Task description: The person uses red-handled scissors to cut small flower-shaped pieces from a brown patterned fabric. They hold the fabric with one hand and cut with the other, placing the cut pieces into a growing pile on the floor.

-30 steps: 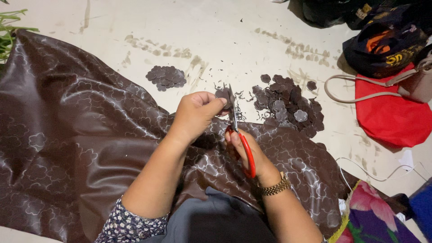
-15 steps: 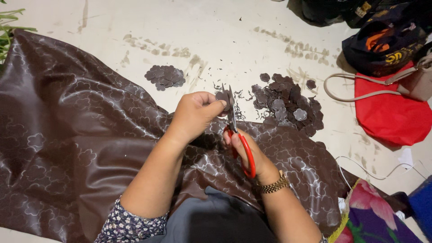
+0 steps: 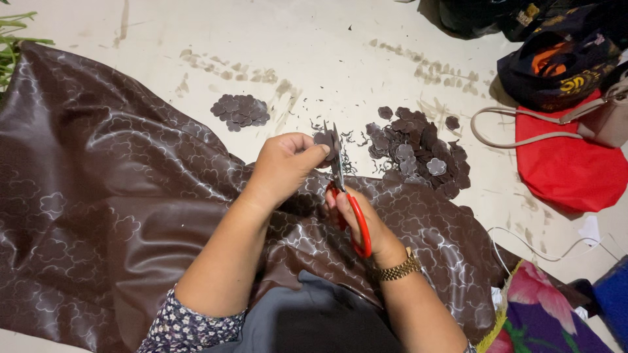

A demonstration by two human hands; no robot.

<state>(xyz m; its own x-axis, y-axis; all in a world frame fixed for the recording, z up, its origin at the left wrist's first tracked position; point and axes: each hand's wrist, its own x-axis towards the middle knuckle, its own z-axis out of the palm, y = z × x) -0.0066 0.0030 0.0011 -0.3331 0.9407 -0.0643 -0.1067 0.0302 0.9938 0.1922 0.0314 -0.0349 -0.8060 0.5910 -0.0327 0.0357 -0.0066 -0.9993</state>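
Note:
My left hand (image 3: pixel 282 167) pinches a small brown fabric piece (image 3: pixel 323 139) between thumb and fingers. My right hand (image 3: pixel 362 220) grips red-handled scissors (image 3: pixel 341 186) whose blades point up and meet that piece. Both hands hover over a large shiny brown cloth (image 3: pixel 111 196) with a flower pattern, spread across my lap and the floor. A big heap of cut flower shapes (image 3: pixel 418 147) lies just beyond the scissors. A smaller heap (image 3: pixel 240 111) sits further left on the pale floor.
A red bag (image 3: pixel 566 167) with a beige strap lies at the right, dark bags (image 3: pixel 556 62) behind it. A floral cloth (image 3: pixel 549 314) and a white cable (image 3: pixel 549 252) are at the lower right. Green leaves (image 3: pixel 10 39) show at the far left edge.
The hands and scissors have barely shifted; the small piece has turned slightly against the blades.

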